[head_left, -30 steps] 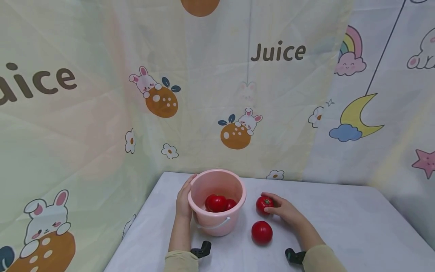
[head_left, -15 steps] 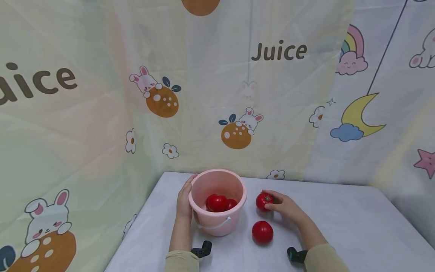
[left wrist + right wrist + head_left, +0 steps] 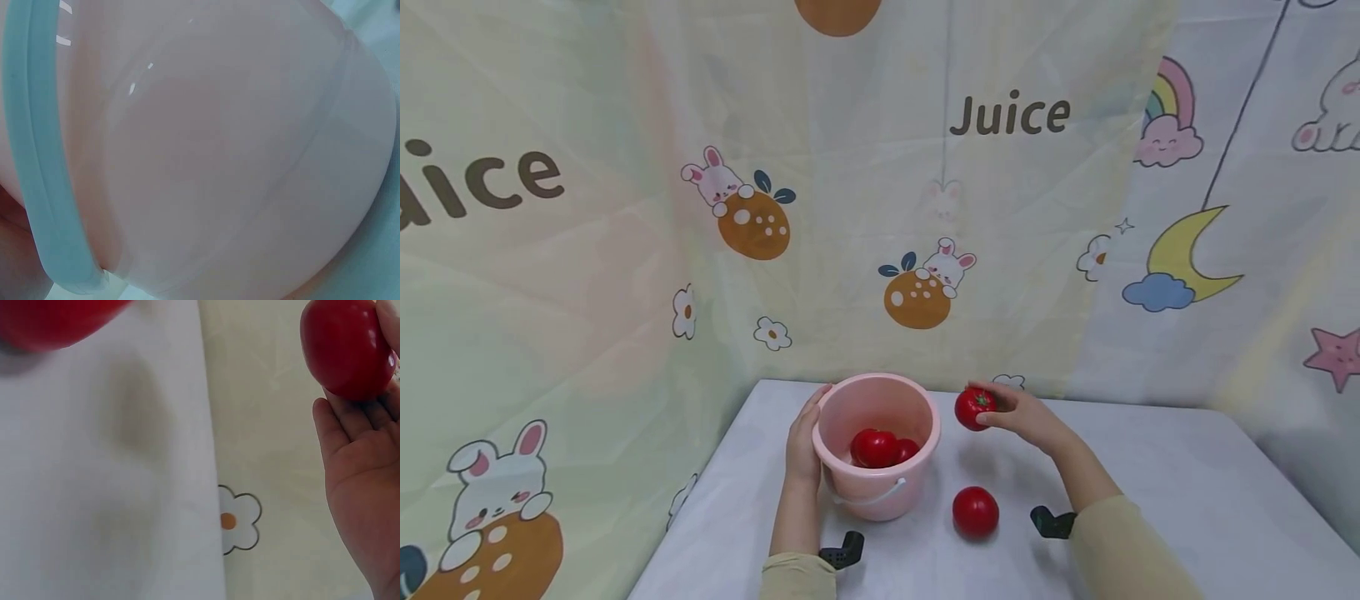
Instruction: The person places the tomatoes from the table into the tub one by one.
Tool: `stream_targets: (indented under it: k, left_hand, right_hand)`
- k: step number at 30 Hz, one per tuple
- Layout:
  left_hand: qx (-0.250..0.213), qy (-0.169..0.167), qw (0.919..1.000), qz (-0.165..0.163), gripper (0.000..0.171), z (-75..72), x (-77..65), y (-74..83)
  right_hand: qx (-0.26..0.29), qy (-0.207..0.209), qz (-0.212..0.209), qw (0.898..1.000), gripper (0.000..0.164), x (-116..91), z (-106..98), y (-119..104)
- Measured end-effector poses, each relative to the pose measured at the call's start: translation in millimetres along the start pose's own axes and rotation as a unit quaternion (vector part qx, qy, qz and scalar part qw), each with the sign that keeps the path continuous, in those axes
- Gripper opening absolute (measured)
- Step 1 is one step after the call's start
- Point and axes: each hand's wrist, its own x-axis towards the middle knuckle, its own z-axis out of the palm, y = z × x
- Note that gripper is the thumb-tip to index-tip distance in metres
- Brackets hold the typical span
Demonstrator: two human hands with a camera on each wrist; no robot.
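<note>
A pink bucket (image 3: 880, 492) with a pale blue handle (image 3: 39, 150) stands upright on the table, several red tomatoes (image 3: 877, 449) lying at its bottom. My left hand (image 3: 805, 437) holds the bucket's left side, its fingers along the wall up to the rim. Between thumb and fingers, my right hand (image 3: 1022, 412) grips a tomato (image 3: 974, 408) with a green calyx, raised above the table just right of the bucket's rim. Another tomato (image 3: 975, 512) rests on the table below it, in front and to the right of the bucket.
The white-covered table (image 3: 1150, 492) stretches away to the right of my right arm. A printed cloth backdrop (image 3: 850, 167) rises behind the table's far edge and along its left side. Black camera mounts (image 3: 842, 552) sit at both wrists.
My right hand has lifted its tomato off the table, bringing it up and slightly left toward the bucket. The left hand, the bucket and the other tomato stay in place.
</note>
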Motion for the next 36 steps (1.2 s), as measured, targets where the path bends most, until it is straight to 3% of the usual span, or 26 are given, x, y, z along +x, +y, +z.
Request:
stream_targets:
  k: [21,30,36]
  left_hand:
    - [0.005,-0.008,0.9999,0.008,0.039,-2.5,1.3,-2.2]
    - [0.001,-0.008,1.0,0.001,0.038,-1.8,1.9,-2.5]
    - [0.001,-0.013,0.9994,0.032,0.039,-1.9,1.6,-3.7]
  right_hand:
    - [-0.01,-0.028,-0.07,0.997,0.084,6,-22,-62]
    - [-0.02,-0.033,-0.082,0.996,0.084,9,-18,-89]
    - [-0.029,-0.043,-0.097,0.994,0.079,11,-10,-109]
